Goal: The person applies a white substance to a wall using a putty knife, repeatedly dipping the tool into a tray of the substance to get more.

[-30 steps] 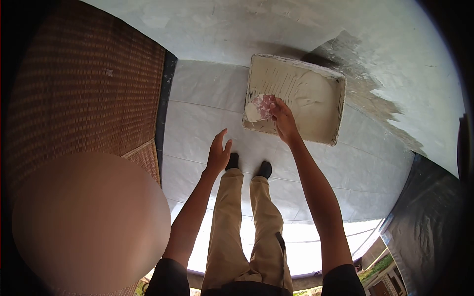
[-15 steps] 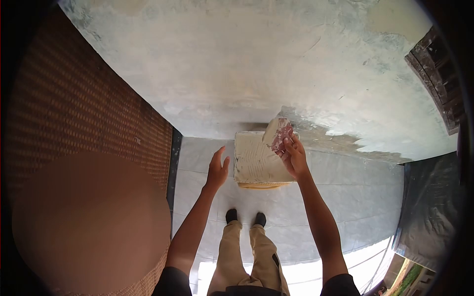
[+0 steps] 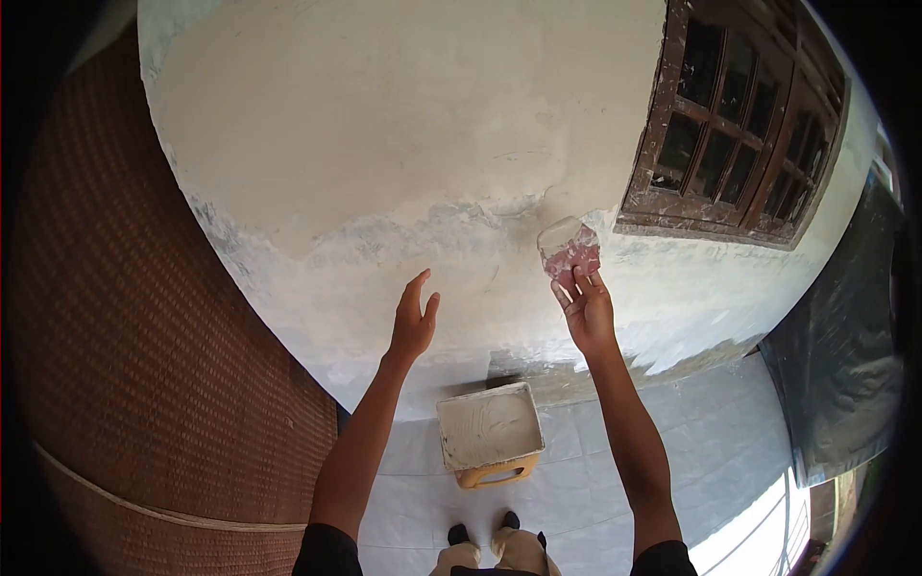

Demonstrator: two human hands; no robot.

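Observation:
My right hand (image 3: 589, 309) grips a flat scraper (image 3: 570, 252), reddish at its lower part and coated with pale plaster above. The scraper is raised in front of the plastered wall (image 3: 384, 125); whether its edge touches the wall I cannot tell. Held up at the left, my left hand (image 3: 414, 322) has its fingers apart and holds nothing. Below and between the hands, a rectangular tray (image 3: 492, 427) of whitish paste rests on a yellow stool (image 3: 497, 471) close to the wall's foot.
A brown window frame (image 3: 706, 120) with panes is at the upper right. Woven matting (image 3: 163, 365) covers the left side, with a rope across it. Dark sheeting (image 3: 836, 336) hangs at the right. Grey sheeting (image 3: 403, 490) covers the floor.
The view has tilted up, showing more wall and the window. My right hand has lifted the scraper from over the tray to in front of the wall. My left hand stays raised and open.

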